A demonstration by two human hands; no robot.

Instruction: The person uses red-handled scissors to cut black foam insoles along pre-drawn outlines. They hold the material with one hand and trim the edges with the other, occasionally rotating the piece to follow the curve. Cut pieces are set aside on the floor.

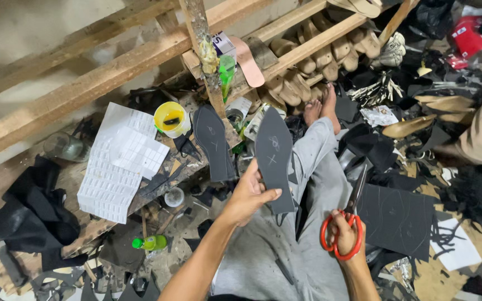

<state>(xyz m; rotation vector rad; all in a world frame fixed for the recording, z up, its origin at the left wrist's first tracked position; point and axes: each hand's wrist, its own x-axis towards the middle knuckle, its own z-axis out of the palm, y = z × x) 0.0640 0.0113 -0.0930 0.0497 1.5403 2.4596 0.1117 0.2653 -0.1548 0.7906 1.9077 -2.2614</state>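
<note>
My left hand (247, 195) pinches the heel end of a dark grey sole-shaped insole (275, 158), thumb across its face, holding it upright over my grey-trousered lap (313, 184). My right hand (343, 231) has its grip closed through the red loops of a pair of scissors (348, 220), dark blades pointing up and away. Just right of the blades lies a flat black sheet (400, 220) with faint sole outlines on it. A 2nd matching insole (213, 144) rests on the cluttered wooden tabletop (112, 223), near a yellow cup (170, 118) and white gridded paper sheets (121, 161). A green bottle (150, 242) lies below. Tan shoe soles (313, 58) fill a rough timber rack beyond my bare feet (320, 108).
</note>
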